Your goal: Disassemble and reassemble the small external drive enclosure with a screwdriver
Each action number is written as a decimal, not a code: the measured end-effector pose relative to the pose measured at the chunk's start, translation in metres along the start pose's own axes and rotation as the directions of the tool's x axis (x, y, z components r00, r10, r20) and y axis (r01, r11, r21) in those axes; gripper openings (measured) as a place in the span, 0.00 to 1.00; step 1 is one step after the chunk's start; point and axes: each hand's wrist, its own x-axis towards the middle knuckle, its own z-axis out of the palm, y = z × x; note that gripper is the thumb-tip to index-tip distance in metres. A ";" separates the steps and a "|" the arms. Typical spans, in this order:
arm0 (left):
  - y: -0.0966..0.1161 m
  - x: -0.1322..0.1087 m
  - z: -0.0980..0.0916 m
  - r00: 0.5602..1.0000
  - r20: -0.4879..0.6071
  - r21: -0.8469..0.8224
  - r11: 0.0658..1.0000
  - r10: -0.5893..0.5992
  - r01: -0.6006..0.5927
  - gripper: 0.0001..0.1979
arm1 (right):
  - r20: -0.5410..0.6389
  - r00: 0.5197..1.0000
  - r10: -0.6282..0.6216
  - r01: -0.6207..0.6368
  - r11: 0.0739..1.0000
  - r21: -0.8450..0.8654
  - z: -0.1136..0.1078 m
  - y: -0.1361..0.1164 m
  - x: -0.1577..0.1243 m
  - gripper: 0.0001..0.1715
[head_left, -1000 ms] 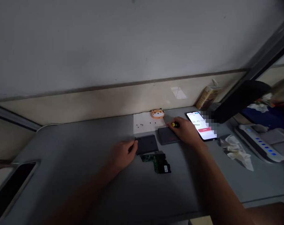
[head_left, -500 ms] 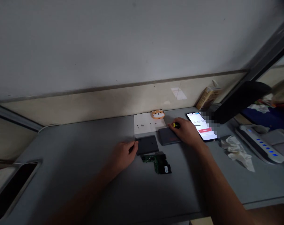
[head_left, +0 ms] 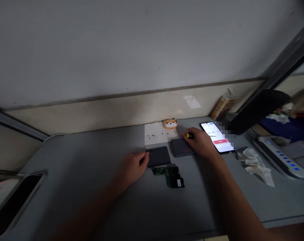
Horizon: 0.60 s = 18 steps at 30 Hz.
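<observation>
My left hand (head_left: 133,165) is closed on the left edge of a flat dark cover plate (head_left: 159,156), which lies on the desk. In my right hand (head_left: 201,141) is a screwdriver (head_left: 189,135) with a black handle and a yellow end; its thin shaft sticks out to the right. That hand also rests at the right side of a dark grey casing (head_left: 180,148) with a slotted front edge. Just in front of the cover plate lies a green circuit board (head_left: 170,175) with a black part and a small white label.
Several tiny screws (head_left: 153,135) lie on a white paper sheet (head_left: 157,129) beneath an orange animal-face case (head_left: 170,124). To the right are a lit phone (head_left: 220,141), crumpled tissue (head_left: 256,164), a drink carton (head_left: 222,106) and a grey device with blue keys (head_left: 284,157).
Both hands keep the same grip and place on the cover plate, the casing and the screwdriver. The whole view has shifted slightly, and the phone's timer has advanced.
</observation>
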 end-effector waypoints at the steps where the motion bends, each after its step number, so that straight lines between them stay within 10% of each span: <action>1: 0.000 0.000 0.000 1.000 -0.002 0.006 1.000 -0.005 0.005 0.24 | 0.003 1.000 0.002 -0.002 1.000 0.001 0.000 0.000 0.000 0.12; 18: 0.004 0.000 -0.003 0.999 0.018 0.040 0.999 -0.031 0.030 0.24 | 0.025 0.999 0.020 -0.020 1.000 -0.006 -0.003 -0.003 0.000 0.12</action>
